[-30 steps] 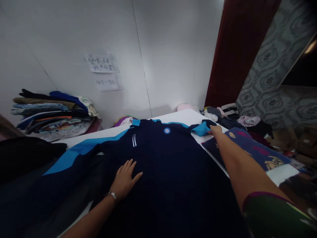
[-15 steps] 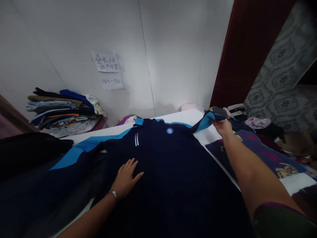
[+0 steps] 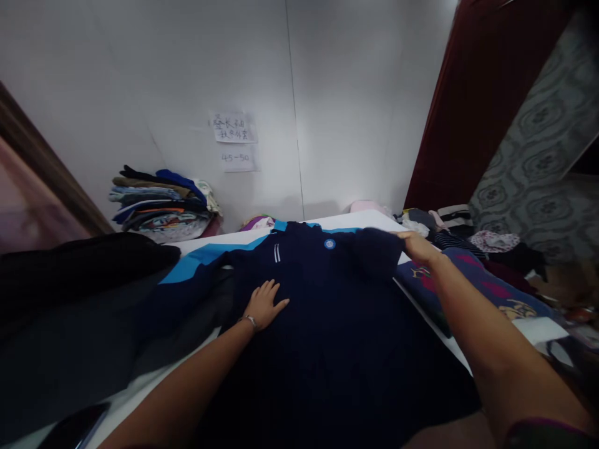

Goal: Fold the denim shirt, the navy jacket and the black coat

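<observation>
A dark navy jacket (image 3: 318,324) with light blue shoulder panels lies spread on the white table (image 3: 369,219), its collar toward the wall. A round blue badge (image 3: 330,244) and two white stripes mark its chest. My left hand (image 3: 262,305) rests flat on the jacket's front, fingers stretched out. At the right shoulder, my right hand (image 3: 418,247) grips the jacket's sleeve (image 3: 379,249), which is folded over toward the chest. The other sleeve (image 3: 187,274) extends to the left over dark cloth.
A stack of folded clothes (image 3: 163,202) stands at the back left, by the wall. Black garments (image 3: 84,274) lie on the left. On the right are a purple patterned cloth (image 3: 477,280) and heaped clothes (image 3: 496,241). Two handwritten papers (image 3: 235,128) hang on the wall.
My right hand has folded the right sleeve inward, so its light blue underside no longer shows. My left hand stays flat on the jacket. The view has shifted slightly left.
</observation>
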Motion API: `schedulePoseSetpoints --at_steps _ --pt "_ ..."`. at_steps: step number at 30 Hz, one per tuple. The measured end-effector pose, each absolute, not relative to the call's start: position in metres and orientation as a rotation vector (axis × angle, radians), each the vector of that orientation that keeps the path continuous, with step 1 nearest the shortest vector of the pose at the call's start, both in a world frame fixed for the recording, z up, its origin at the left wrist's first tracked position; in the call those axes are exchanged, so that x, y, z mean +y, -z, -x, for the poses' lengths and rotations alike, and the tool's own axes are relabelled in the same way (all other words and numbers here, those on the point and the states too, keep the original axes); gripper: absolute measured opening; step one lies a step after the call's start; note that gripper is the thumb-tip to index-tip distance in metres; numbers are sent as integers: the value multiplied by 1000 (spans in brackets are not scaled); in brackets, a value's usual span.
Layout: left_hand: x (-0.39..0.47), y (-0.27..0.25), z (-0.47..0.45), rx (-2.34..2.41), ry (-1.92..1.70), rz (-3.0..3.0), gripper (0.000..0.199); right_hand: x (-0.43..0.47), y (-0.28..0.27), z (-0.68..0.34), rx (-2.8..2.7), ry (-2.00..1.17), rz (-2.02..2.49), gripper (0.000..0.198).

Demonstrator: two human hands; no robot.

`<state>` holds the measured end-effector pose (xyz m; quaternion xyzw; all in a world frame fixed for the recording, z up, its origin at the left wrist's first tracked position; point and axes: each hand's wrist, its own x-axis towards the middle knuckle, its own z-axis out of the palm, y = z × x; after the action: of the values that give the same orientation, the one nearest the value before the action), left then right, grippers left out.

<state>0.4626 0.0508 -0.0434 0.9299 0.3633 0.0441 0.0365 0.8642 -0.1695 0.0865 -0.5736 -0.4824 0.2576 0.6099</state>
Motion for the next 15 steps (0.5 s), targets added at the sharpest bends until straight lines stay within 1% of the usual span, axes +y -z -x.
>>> schedulePoseSetpoints --at_steps 2,5,7,9,11,13,15 --pt "49 35 -464 1120 -87 -2863 70 -177 -83 -844 -1300 -620 1432 11" --pt "44 12 -473 1116 31 -2873 63 -185 -71 -822 -1418 -601 1482 13" --pt "34 -7 -487 1045 -56 -2878 53 -186 -60 -812 -1405 -547 1472 15" --pt "13 -22 -506 901 -301 -2781 47 -185 -51 -804 -1343 -499 1436 17" --pt "-18 -29 -530 736 -438 -2502 51 -182 -46 -797 -1245 -485 1379 16" --pt "-53 -26 -555 654 -434 -2112 57 -178 -44 -789 -1132 -497 1321 14" --pt "-88 -19 -576 531 -425 -1776 58 -173 -44 -781 -1053 -514 1286 12"
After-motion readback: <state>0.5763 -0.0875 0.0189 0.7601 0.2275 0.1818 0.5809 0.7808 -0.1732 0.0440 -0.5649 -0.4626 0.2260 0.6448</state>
